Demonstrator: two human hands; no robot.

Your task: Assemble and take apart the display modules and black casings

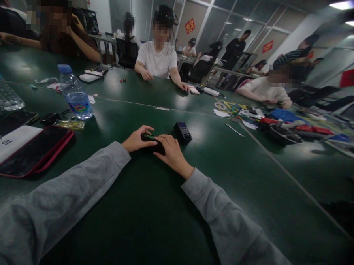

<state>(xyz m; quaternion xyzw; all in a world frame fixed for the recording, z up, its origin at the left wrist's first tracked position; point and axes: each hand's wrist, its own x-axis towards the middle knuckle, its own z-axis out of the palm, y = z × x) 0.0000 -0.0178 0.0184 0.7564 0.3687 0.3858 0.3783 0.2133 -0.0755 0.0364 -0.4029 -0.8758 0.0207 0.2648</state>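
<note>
Holding black object (pixel 160 148); partly hidden.

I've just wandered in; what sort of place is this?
Probably a shared workroom or workshop-like office: several people are around a broad, dark-green tabletop, which holds a tangled pile of yellow cables and a slim, silver metal wrench.

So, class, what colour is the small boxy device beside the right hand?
Head view: boxy device, mostly black.
</note>
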